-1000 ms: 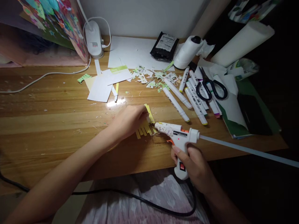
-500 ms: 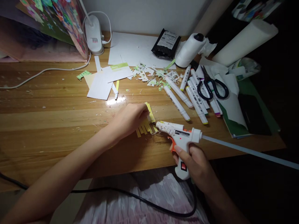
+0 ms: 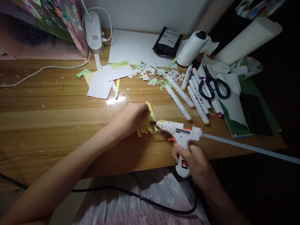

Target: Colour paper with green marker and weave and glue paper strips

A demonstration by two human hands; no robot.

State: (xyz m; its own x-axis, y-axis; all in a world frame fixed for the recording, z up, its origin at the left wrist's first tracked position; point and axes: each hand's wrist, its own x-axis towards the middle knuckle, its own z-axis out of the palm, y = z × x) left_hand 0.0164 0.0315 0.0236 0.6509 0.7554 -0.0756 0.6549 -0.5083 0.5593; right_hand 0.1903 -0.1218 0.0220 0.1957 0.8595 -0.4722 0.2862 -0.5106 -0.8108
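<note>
My left hand (image 3: pixel 132 117) is closed on a yellow paper strip (image 3: pixel 152 112) whose lower edge is cut into a fringe. The hand hides part of the paper, and the fingertips are mostly out of sight. Wrapped around the handle of a white hot glue gun (image 3: pixel 184 134) is my right hand (image 3: pixel 195 162). The gun's nozzle points left and meets the paper, or nearly so, beside my left fingers. A long, clear glue stick (image 3: pixel 243 145) sticks out of its back end. Thin strands lie below the nozzle.
Several white markers (image 3: pixel 178 102) and black-handled scissors (image 3: pixel 214 87) lie to the right. Green and white paper scraps (image 3: pixel 154 75) are scattered behind my hands, near white cards (image 3: pixel 99 86). The gun's black cable (image 3: pixel 131 193) crosses my lap. A white power strip (image 3: pixel 93 34) stands at the back left.
The glue gun's orange trigger, which stood out more before, now looks pulled in by my right fingers. Both hands keep nearly the same place; the whole view shifts slightly.
</note>
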